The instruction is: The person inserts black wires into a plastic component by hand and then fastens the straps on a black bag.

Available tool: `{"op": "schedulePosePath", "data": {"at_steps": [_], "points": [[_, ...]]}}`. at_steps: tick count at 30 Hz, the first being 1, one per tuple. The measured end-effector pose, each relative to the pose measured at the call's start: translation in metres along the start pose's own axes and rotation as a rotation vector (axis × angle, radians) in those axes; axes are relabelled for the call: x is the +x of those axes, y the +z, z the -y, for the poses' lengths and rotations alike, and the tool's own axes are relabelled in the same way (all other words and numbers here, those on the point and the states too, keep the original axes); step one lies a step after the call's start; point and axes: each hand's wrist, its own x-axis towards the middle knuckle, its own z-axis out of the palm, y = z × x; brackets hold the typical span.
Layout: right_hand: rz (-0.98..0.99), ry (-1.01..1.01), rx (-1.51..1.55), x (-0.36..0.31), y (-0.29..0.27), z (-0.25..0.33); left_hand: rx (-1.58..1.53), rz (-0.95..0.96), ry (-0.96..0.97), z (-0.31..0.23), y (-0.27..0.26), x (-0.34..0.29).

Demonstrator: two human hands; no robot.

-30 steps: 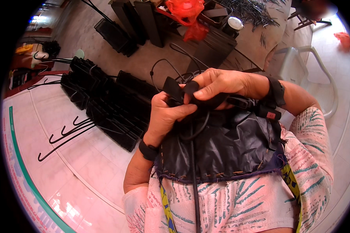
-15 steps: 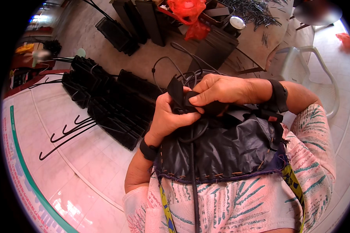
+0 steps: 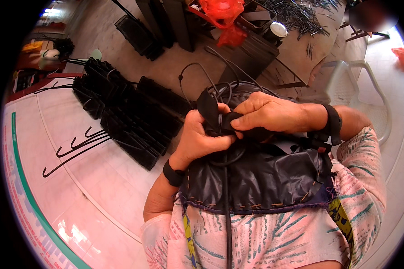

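Observation:
A black fabric strap [image 3: 207, 107] stands up in a loose flap between my two hands, above my lap. My left hand [image 3: 196, 140] is closed round its lower part, thumb pointing right. From the right, my right hand [image 3: 271, 114] pinches a black piece of the same strap between thumb and fingers. The two hands nearly touch, and what lies beneath the fingers is hidden. A black cable [image 3: 227, 197] runs down from under the hands across my black apron [image 3: 269, 179]. Grey cable loops [image 3: 195, 65] rise just beyond the hands.
Black bristly blocks with hooked rods [image 3: 134, 130] are piled on the floor to the left. Ahead are a red plastic bag [image 3: 222, 11], dark panels [image 3: 251, 58] and a table [image 3: 318, 49] with many thin dark pieces. A white plastic chair [image 3: 363, 96] stands at the right.
The view has shifted slightly. Both hands keep hold of the black strap, and the right hand's pinch sits a little farther from the upright flap.

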Motion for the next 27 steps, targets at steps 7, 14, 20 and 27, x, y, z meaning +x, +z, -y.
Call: {"op": "schedulePosePath", "data": {"at_steps": [7,14,20,27], "points": [[0.021,-0.077,-0.033,0.008,-0.016,-0.023,0.077,0.033,-0.081,0.008,-0.013,0.0],[0.001,0.127,0.281,0.034,-0.022,-0.036,0.041,0.117,-0.14,0.007,-0.016,0.008],[0.023,0.26,0.404,0.039,-0.021,-0.012,-0.126,0.103,-0.124,0.017,-0.01,0.008],[-0.401,-0.459,-0.43,0.047,-0.023,-0.037,-0.131,0.237,-0.315,0.006,-0.01,0.012]]}}
